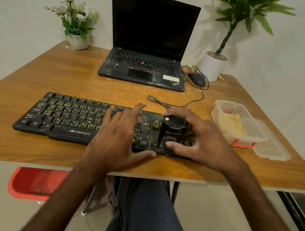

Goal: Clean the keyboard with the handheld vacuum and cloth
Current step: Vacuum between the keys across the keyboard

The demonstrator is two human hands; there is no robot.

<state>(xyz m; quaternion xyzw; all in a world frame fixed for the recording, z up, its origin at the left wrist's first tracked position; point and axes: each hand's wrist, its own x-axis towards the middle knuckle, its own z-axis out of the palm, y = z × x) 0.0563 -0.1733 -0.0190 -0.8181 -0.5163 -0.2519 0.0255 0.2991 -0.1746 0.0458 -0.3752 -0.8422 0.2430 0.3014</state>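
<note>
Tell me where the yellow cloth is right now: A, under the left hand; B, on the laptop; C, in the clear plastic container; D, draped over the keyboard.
C: the yellow cloth lies inside the clear plastic container, right of the keyboard, while the right hand grips the handheld vacuum.

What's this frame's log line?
left hand rests on keyboard | right hand grips handheld vacuum at keyboard's right end | cloth in container
</note>
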